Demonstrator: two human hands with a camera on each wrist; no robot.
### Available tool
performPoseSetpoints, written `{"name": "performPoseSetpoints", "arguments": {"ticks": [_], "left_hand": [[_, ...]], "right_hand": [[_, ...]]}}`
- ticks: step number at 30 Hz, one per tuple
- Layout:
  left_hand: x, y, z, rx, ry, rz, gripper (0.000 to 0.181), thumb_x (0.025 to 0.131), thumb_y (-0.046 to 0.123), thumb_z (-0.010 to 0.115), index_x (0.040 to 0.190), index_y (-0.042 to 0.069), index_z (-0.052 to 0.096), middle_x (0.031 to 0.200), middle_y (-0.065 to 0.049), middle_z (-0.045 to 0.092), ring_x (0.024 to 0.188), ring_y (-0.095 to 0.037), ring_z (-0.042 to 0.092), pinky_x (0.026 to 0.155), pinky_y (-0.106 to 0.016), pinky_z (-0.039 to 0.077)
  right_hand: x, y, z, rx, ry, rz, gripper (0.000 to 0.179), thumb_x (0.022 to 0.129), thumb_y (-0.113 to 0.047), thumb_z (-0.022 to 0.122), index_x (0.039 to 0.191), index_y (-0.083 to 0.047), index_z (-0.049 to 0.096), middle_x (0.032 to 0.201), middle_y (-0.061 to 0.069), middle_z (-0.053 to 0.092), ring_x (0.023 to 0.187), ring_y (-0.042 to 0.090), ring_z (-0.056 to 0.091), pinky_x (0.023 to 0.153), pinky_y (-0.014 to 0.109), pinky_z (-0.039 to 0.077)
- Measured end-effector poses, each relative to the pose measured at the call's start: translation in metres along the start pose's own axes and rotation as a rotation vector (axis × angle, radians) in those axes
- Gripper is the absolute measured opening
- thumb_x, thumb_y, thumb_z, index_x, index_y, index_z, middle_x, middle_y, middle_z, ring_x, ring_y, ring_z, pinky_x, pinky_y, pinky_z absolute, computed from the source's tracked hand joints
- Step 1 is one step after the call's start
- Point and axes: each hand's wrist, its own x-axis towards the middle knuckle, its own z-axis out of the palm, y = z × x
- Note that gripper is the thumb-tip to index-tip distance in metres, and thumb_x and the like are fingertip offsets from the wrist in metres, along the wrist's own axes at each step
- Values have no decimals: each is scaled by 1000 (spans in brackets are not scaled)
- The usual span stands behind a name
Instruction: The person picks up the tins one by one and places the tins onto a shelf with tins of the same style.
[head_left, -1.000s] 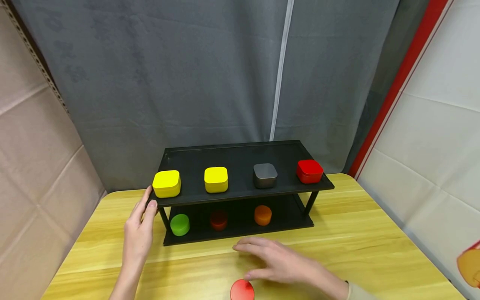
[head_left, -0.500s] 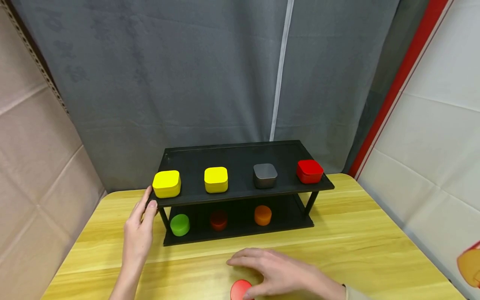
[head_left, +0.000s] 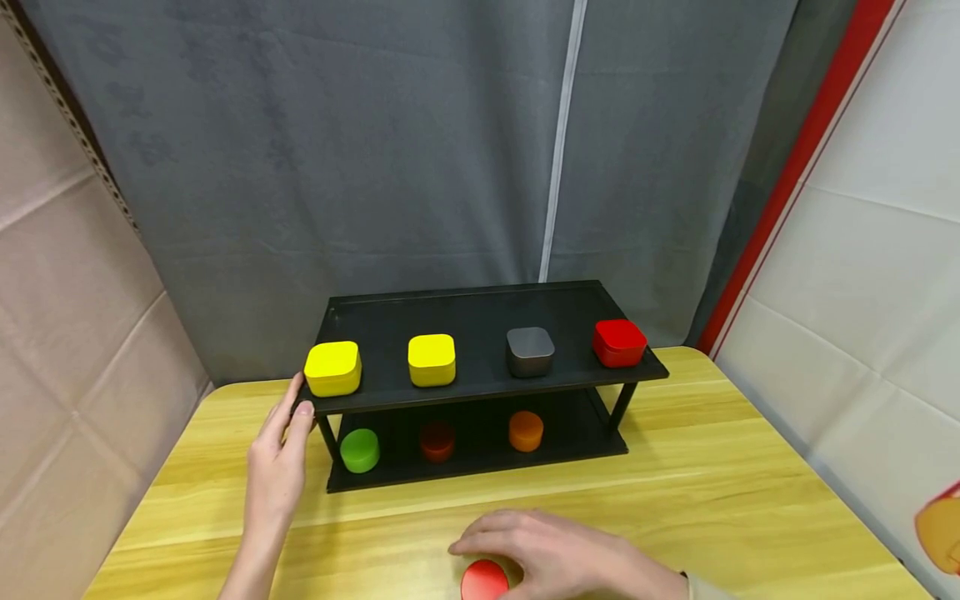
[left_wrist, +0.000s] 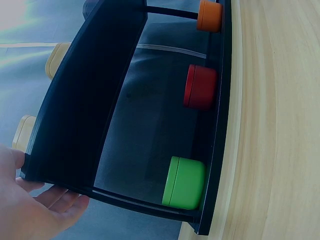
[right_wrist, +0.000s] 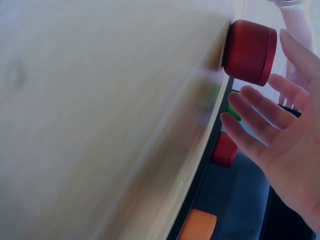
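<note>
On the table in front of the shelf, a red round tin stands at the bottom edge of the head view. My right hand is spread around its far and right sides. In the right wrist view, the fingers and thumb of that hand are parted beside the red tin, with no clear grip on it. My left hand grips the left front corner of the black two-tier shelf. The left wrist view shows its thumb and fingers curled on the shelf's end.
Two yellow square tins, a dark grey one and a red one line the top tier. Below stand green, dark red and orange round tins. A grey curtain hangs behind.
My right hand has moved toward the table's near side and slightly left, from above the red round tin to around it. The left hand has stayed on the shelf corner.
</note>
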Motion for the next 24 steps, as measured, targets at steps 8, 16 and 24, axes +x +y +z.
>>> {"name": "performPoseSetpoints", "arguments": {"ticks": [8, 16, 24], "left_hand": [[0, 0, 0, -1, -5, 0, 51, 110, 44, 43, 160, 37, 33, 169, 6, 31, 159, -25, 27, 125, -55, 32], [-1, 3, 0, 18, -4, -13, 51, 110, 48, 41, 159, 41, 32, 169, 6, 32, 157, -24, 31, 123, -54, 35], [-1, 3, 0, 17, 1, -15, 52, 110, 48, 41, 160, 38, 33, 168, 6, 33, 157, -23, 31, 123, -52, 36]], "right_hand": [[2, 0, 3, 24, -27, 4, 53, 98, -55, 63, 147, -36, 55, 139, -19, 62, 119, -3, 57, 97, 16, 53], [2, -1, 3, 11, -52, 3, 51, 97, -51, 66, 145, -36, 57, 134, -19, 64, 110, -7, 58, 92, 13, 52], [3, -2, 3, -11, -54, -14, 52, 97, -51, 66, 145, -33, 58, 132, -18, 66, 109, -7, 58, 93, 12, 52]]}}
